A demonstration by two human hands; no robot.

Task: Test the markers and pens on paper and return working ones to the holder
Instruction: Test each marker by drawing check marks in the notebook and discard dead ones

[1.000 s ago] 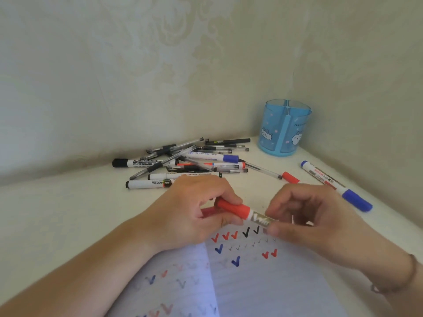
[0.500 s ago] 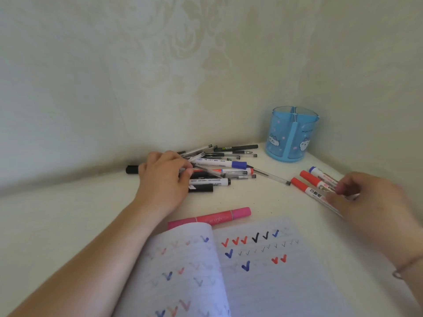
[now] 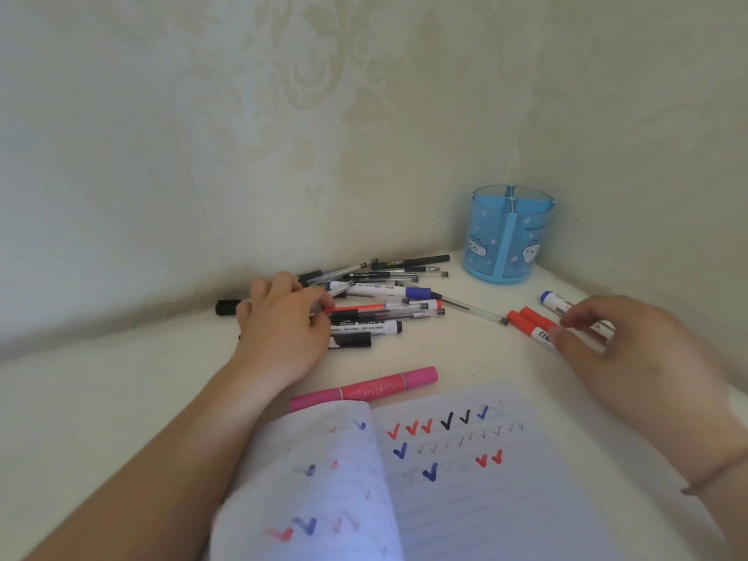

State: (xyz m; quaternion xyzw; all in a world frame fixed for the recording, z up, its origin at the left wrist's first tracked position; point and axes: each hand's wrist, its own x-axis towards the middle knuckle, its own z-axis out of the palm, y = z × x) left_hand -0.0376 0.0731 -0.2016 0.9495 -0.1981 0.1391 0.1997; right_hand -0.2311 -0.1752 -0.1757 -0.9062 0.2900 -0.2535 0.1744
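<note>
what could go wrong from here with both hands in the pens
The left hand reaches into the crossed pile; pulling one pen out may roll others. The right hand rests on the markers set near the table edge, and may knock one off. The holder looks empty, so tested and untested pens could get mixed.

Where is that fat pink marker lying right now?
In the head view, the pink marker lies flat on the white table, centre, just beyond the open lined notebook and nearer than the pen pile.
</note>
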